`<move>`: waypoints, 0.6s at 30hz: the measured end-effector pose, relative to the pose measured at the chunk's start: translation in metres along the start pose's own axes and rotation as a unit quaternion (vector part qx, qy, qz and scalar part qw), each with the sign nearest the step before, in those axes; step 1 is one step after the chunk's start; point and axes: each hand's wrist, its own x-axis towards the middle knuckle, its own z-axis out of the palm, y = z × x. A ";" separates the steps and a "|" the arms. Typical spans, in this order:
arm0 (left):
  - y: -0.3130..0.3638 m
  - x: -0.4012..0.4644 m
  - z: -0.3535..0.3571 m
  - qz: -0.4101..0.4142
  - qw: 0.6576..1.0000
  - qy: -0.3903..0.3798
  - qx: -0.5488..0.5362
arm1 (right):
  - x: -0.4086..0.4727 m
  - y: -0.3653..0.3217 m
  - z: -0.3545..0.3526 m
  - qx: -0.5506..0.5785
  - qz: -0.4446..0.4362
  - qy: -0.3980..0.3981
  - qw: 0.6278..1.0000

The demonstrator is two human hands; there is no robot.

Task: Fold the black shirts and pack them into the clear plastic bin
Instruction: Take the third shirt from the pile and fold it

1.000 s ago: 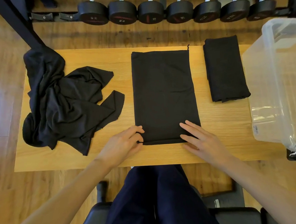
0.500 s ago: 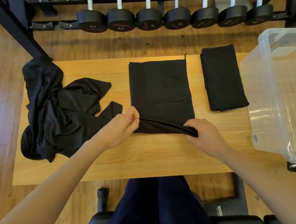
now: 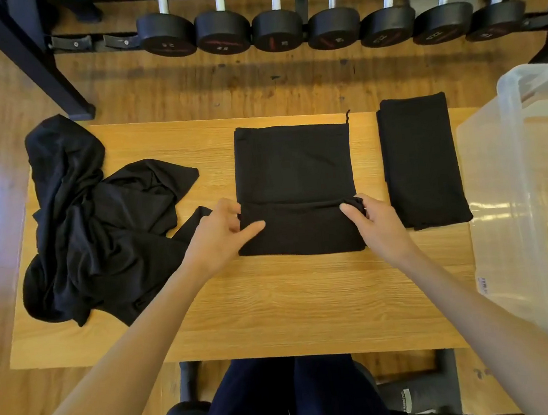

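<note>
Folding a black shirt (image 3: 294,171) on the table (image 3: 276,308).
Left hand (image 3: 225,236) and right hand (image 3: 373,220) pinch its doubled-over near edge, smooth and rectangular.

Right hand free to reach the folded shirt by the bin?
Probably not yet: the right hand grips the middle shirt mid-fold. The folded shirt lies just beside it, nothing between.

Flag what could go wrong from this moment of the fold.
1. The left hand and right hand pinch only the corners of the middle shirt, so the carried edge sags between them and may land crooked.
2. The unfolded shirts overhang the table edge and could slide off.
</note>
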 end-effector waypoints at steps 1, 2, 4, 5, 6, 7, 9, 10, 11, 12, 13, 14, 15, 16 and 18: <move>-0.003 0.000 0.003 0.011 1.000 0.010 0.020 | 0.000 0.002 0.003 -0.022 -0.001 0.017 1.000; -0.006 -0.002 0.006 0.019 0.999 0.022 0.022 | 0.001 0.003 0.007 -0.042 -0.003 0.038 0.998; -0.010 -0.006 0.010 0.034 0.999 0.038 -0.007 | 0.001 0.003 0.011 -0.074 -0.019 0.078 0.994; -0.011 -0.008 0.012 0.039 0.998 0.047 -0.018 | 0.000 0.001 0.013 -0.091 -0.026 0.092 0.991; -0.012 -0.011 0.014 0.046 0.997 0.059 -0.020 | -0.001 -0.001 0.014 -0.104 -0.034 0.104 0.989; -0.013 -0.013 0.015 0.050 0.996 0.075 -0.017 | -0.001 -0.003 0.014 -0.113 -0.037 0.114 0.986; -0.014 -0.013 0.018 0.050 0.994 0.101 0.004 | 0.000 -0.006 0.016 -0.129 -0.043 0.136 0.981; -0.013 -0.012 0.020 0.050 0.992 0.110 0.020 | 0.000 -0.007 0.016 -0.136 -0.043 0.145 0.979; -0.012 -0.011 0.021 0.049 0.991 0.116 0.037 | 0.000 -0.007 0.017 -0.139 -0.041 0.152 0.978; -0.011 -0.009 0.022 0.046 0.991 0.118 0.046 | 0.001 -0.007 0.017 -0.140 -0.039 0.156 0.977; -0.010 -0.007 0.023 0.041 0.991 0.118 0.050 | 0.001 -0.006 0.017 -0.140 -0.037 0.158 0.977; -0.009 -0.005 0.023 0.035 0.991 0.118 0.055 | 0.002 -0.005 0.018 -0.142 -0.036 0.162 0.976; -0.007 -0.003 0.023 0.035 0.990 0.122 0.066 | 0.002 -0.004 0.018 -0.144 -0.033 0.164 0.975; -0.005 -0.002 0.023 0.039 0.987 0.129 0.083 | 0.003 -0.004 0.018 -0.147 -0.029 0.167 0.975; -0.002 -0.001 0.023 0.047 0.982 0.142 0.115 | 0.003 -0.005 0.019 -0.155 -0.023 0.172 0.973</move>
